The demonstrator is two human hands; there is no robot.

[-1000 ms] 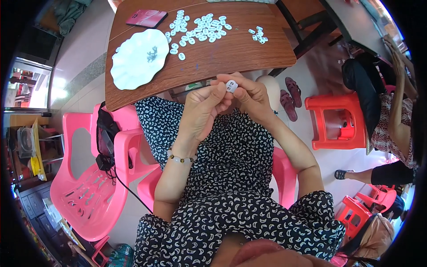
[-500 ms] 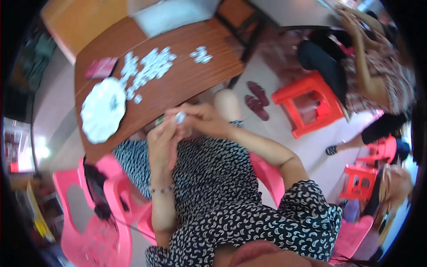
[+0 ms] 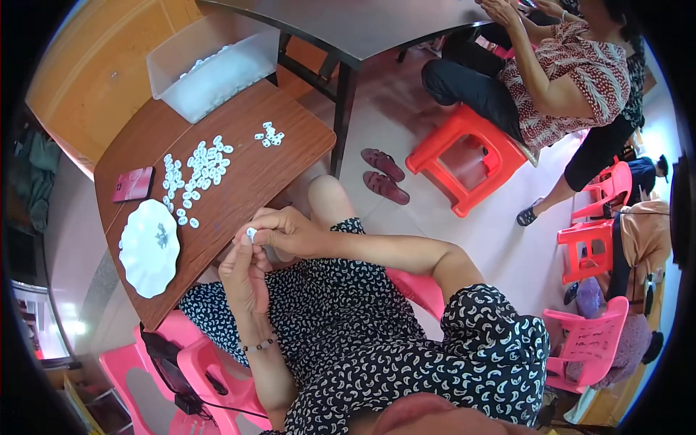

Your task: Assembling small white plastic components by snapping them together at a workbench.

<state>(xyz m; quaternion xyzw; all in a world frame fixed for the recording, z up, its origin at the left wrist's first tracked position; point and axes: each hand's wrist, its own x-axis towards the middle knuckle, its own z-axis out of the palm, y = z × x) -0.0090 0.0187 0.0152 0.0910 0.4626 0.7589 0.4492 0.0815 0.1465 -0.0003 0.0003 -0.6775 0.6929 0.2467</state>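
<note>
My left hand [image 3: 245, 279] and my right hand [image 3: 290, 232] meet above my lap, just off the table's near edge. Between their fingertips is a small white oval piece [image 3: 251, 233], pinched from both sides; its fine detail is too small to make out. Many similar white oval pieces [image 3: 206, 165] with dark marks lie spread on the brown wooden table [image 3: 250, 177]. A smaller cluster of white pieces [image 3: 270, 135] sits apart to the right. Left of the spread rests a white scalloped plate [image 3: 145, 250] with a grey floral pattern.
A translucent plastic bin [image 3: 217, 76] holding white contents stands at the table's far side. Beside the plate lies a flat dark-pink packet [image 3: 133, 185]. A red stool [image 3: 467, 156] with a seated person and dark-red sandals [image 3: 384, 176] are to the right. Pink chairs [image 3: 206, 355] flank me.
My view has shifted, showing more of the bin and the dark table. Both hands stay together, with the fingertips now closed on the white piece; a green bit seen by the fingers no longer shows.
</note>
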